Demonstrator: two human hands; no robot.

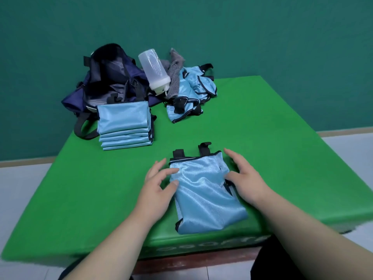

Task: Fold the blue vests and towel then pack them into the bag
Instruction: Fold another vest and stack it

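L hand (159, 186) & R hand (245, 178), fingers spread, rest on edges of folded vest (203, 195) lower centre, prob. squaring it for stack (125, 126) upper left.

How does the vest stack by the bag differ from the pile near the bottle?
The stack of vests is folded flat, edges aligned; the pile of vests is crumpled, straps sticking out. The stack carries nothing; the grey towel overlaps the pile. Both are light blue.
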